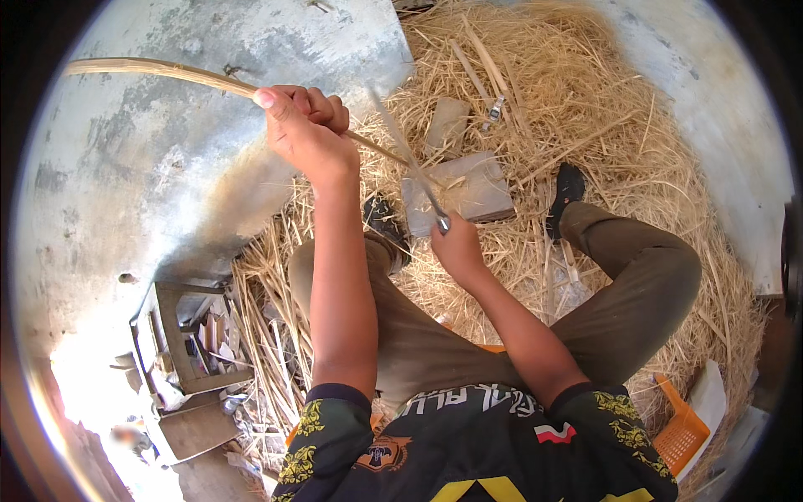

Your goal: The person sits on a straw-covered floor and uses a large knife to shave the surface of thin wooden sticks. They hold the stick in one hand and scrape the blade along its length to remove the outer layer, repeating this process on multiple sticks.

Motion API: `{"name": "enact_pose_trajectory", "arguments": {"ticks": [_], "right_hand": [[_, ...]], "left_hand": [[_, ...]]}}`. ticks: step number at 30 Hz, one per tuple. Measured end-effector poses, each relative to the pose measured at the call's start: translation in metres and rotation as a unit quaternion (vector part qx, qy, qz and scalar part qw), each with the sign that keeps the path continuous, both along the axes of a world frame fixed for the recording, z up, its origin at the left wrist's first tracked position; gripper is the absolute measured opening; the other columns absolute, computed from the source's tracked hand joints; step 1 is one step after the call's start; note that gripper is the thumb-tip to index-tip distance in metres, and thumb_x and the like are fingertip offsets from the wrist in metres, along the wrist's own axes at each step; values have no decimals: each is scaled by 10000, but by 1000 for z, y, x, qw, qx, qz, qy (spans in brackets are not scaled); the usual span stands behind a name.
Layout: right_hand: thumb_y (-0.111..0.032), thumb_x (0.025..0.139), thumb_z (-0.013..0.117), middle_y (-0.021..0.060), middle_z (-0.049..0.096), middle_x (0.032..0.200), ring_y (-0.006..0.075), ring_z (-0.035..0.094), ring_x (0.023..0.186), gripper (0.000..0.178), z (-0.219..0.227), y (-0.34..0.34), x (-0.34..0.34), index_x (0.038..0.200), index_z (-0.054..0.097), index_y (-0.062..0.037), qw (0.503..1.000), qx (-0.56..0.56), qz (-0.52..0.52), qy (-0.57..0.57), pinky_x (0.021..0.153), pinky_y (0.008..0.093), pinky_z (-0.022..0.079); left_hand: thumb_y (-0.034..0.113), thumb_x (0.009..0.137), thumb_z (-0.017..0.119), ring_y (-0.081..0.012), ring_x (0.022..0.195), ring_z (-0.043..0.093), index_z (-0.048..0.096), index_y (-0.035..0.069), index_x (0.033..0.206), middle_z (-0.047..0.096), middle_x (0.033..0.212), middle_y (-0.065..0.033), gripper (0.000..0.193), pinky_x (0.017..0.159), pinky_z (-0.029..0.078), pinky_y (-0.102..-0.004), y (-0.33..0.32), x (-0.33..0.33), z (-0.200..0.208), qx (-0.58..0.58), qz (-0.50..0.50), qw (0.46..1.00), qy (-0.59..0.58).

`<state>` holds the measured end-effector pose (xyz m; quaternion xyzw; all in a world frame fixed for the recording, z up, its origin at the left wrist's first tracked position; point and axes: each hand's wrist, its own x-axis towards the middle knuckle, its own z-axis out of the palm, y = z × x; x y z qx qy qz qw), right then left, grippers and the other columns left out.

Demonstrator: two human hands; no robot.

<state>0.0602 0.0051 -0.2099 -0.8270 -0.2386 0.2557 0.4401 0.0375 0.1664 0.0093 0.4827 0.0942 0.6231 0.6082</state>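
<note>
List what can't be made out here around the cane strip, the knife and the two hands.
- Head view: where the knife blade meets the cane strip; the blade is motion-blurred.
- The knife handle, wrapped inside the right hand.
- The strip's stretch inside the left hand, covered by the fingers.
- The strip's far end, lost at the dark fisheye rim.
- The seat, hidden by the person's body; only orange plastic shows.

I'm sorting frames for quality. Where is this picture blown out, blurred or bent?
Head view: the lower left corner by the wooden crate is washed out by sun; the knife in the right hand is smeared by motion; the cane held by the left hand bows with the fisheye; the rim is black.
</note>
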Motion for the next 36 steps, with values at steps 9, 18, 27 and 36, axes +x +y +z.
{"name": "enact_pose_trajectory", "arguments": {"ticks": [9,18,27,36], "right_hand": [[-206,875,656,267,694,865,419,694,824,258,34,6,3,963,679,35,998,-21,25,-49,749,491,551],[-216,877,670,260,699,912,441,686,857,267,-20,-5,9,970,670,34,993,-114,3,-21,763,499,547],[-206,883,657,270,689,927,432,682,886,268,-69,-26,11,987,662,41,987,-159,-9,15,783,498,542],[-223,887,655,247,705,943,406,696,898,269,-28,-9,-1,981,689,26,992,-125,2,-29,778,497,544]], "left_hand": [[665,948,528,-98,503,174,335,117,780,242,634,35,605,445,149,-280,8,-5,0,-2,52,999,-7],[664,960,505,-95,495,166,317,122,771,224,612,39,604,449,136,-288,-5,5,2,21,44,999,7],[566,1027,466,-72,472,194,279,133,703,242,594,36,572,405,177,-256,4,1,2,21,93,995,-9],[552,1041,441,-73,463,217,295,131,704,258,572,30,559,409,188,-259,9,-5,-1,18,119,993,0]]}}
